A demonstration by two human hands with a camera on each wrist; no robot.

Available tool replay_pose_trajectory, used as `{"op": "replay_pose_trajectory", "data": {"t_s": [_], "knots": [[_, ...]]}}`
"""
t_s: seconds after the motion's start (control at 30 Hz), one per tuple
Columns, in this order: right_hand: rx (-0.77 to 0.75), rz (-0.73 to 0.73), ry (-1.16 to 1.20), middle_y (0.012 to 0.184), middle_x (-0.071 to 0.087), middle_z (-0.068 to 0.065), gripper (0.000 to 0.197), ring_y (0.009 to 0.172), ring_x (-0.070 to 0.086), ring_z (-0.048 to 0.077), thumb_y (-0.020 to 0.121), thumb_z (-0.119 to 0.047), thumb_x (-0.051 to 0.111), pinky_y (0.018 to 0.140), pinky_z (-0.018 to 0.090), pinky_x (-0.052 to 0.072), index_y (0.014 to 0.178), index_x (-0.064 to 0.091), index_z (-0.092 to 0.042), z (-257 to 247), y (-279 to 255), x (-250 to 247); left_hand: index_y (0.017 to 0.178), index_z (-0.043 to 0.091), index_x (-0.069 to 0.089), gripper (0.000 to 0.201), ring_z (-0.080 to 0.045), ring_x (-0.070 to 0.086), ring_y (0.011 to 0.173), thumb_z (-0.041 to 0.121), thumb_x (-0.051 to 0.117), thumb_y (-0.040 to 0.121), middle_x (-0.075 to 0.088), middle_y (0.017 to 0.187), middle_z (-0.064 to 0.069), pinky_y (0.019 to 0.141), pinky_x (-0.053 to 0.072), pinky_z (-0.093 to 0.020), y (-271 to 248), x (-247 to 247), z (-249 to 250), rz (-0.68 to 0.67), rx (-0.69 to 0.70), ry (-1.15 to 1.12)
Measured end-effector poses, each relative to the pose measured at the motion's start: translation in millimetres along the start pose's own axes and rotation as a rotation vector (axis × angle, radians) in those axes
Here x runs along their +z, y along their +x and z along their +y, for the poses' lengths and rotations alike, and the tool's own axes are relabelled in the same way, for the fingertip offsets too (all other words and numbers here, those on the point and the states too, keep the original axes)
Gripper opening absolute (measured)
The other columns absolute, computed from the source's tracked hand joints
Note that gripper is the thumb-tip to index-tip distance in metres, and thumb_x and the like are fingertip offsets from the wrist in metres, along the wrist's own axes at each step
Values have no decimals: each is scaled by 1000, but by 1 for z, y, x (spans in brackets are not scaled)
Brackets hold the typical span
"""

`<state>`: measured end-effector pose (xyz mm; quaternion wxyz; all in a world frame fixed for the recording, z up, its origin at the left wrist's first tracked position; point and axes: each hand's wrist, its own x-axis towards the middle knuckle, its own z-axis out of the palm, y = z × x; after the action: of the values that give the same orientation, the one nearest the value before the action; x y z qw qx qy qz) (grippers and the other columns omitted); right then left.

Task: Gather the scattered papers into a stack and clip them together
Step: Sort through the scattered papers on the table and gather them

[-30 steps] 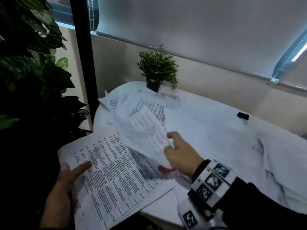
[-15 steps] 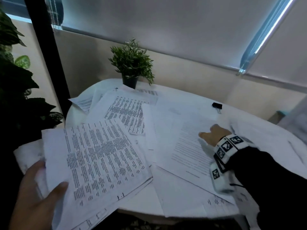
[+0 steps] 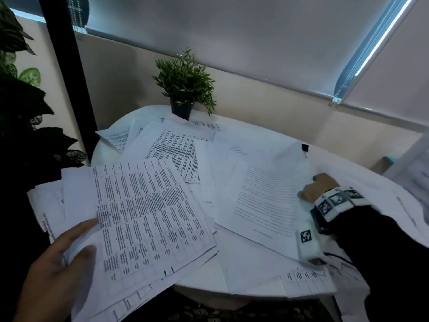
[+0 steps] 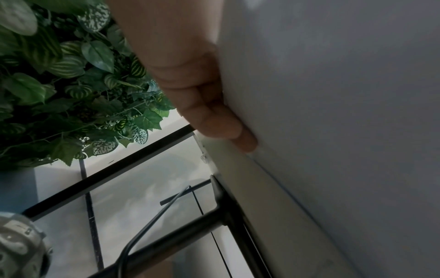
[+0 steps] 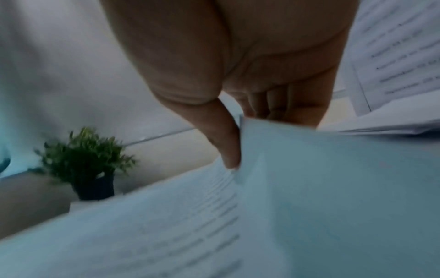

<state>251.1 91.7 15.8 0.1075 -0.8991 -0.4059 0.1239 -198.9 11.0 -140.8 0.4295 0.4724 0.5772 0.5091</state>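
My left hand (image 3: 69,247) grips a stack of printed papers (image 3: 144,217) at the table's near left edge, thumb on top. In the left wrist view its fingers (image 4: 214,116) lie under the stack's pale underside (image 4: 333,94). My right hand (image 3: 319,185) is at the right edge of a text sheet (image 3: 267,201) lying mid-table. The right wrist view shows the right hand (image 5: 240,131) pinching a raised paper edge (image 5: 309,169) between thumb and fingers. More loose sheets (image 3: 176,154) overlap across the table. A black binder clip (image 3: 304,147) sits just beyond the right hand.
A small potted plant (image 3: 183,89) stands at the back of the round white table (image 3: 109,140). A large leafy plant (image 3: 21,112) and a black post (image 3: 67,77) crowd the left side. More papers (image 3: 308,282) hang over the table's near right edge.
My right hand let go of a sheet on the left stack, crossed to the right and now pinches the text sheet's edge. The left hand keeps holding the stack.
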Motion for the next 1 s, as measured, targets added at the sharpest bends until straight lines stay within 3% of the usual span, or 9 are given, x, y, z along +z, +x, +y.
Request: {"op": "replay_pose_trajectory", "data": {"t_s": [0.13, 0.23, 0.4, 0.53, 0.6, 0.7, 0.8, 0.93, 1.0], "knots": [[-183, 159, 58, 90, 56, 17, 7, 76, 46, 25, 87, -10, 59, 64, 29, 33, 85, 56, -4, -12, -1, -46, 124, 9, 59, 35, -12, 64, 105, -4, 46, 94, 63, 120, -13, 81, 56, -19, -3, 11, 4, 25, 61, -81], [-252, 269, 39, 96, 61, 16, 13, 86, 55, 30, 84, -14, 62, 73, 28, 35, 96, 63, -9, -16, -5, -68, 125, 1, 57, 35, -30, 55, 116, -7, 46, 93, 61, 125, -15, 90, 54, -24, -3, 14, 6, 52, 67, -92], [-222, 189, -103, 119, 60, 18, 40, 103, 57, 33, 83, -17, 64, 76, 29, 39, 121, 54, -9, 1, 1, -54, 121, 15, 62, 36, -32, 52, 121, 1, 45, 92, 59, 125, -13, 103, 37, -40, 3, 13, -5, 45, 92, -107], [-192, 151, -213, 105, 61, 12, 29, 93, 56, 30, 88, -24, 60, 73, 29, 41, 114, 54, -12, 22, 7, -23, 124, 6, 57, 36, -28, 51, 116, -7, 43, 94, 58, 120, -12, 79, 45, 0, 7, 9, -13, 35, 32, -120], [-175, 172, -245, 102, 64, 9, 14, 90, 57, 29, 87, -26, 60, 72, 28, 41, 98, 55, -18, 30, 5, -13, 123, 20, 58, 37, -24, 54, 110, -1, 47, 95, 62, 115, -6, 66, 40, 5, 6, 9, -12, 23, 15, -97], [-178, 188, -288, 102, 64, 10, 9, 80, 49, 25, 89, -28, 57, 70, 28, 38, 90, 52, -21, 37, 2, -12, 110, 31, 66, 45, -18, 58, 97, -6, 45, 94, 62, 117, -15, 70, 44, 4, 8, 6, -16, 64, 94, -38], [-227, 298, 5, 98, 63, 17, 8, 84, 54, 31, 93, -19, 51, 74, 34, 44, 98, 53, -15, 33, 0, -27, 114, 35, 61, 39, -6, 56, 97, 3, 52, 94, 63, 113, 3, 66, 45, 2, 4, 2, -11, -44, 50, -1], [-350, 621, 648, 90, 62, 7, 23, 81, 59, 24, 88, -12, 50, 79, 35, 50, 109, 56, -22, 3, -23, -58, 120, 11, 62, 36, -19, 58, 110, -7, 47, 92, 62, 119, -12, 84, 52, -16, -1, 8, -1, 27, 101, -14], [-415, 592, 714, 94, 64, 8, 26, 69, 56, 2, 89, -9, 51, 72, 14, 43, 114, 55, -17, -24, -38, -58, 119, 9, 62, 32, -1, 63, 101, -1, 46, 94, 63, 116, -5, 81, 50, -8, 5, 8, -12, 44, 108, -39]]}}
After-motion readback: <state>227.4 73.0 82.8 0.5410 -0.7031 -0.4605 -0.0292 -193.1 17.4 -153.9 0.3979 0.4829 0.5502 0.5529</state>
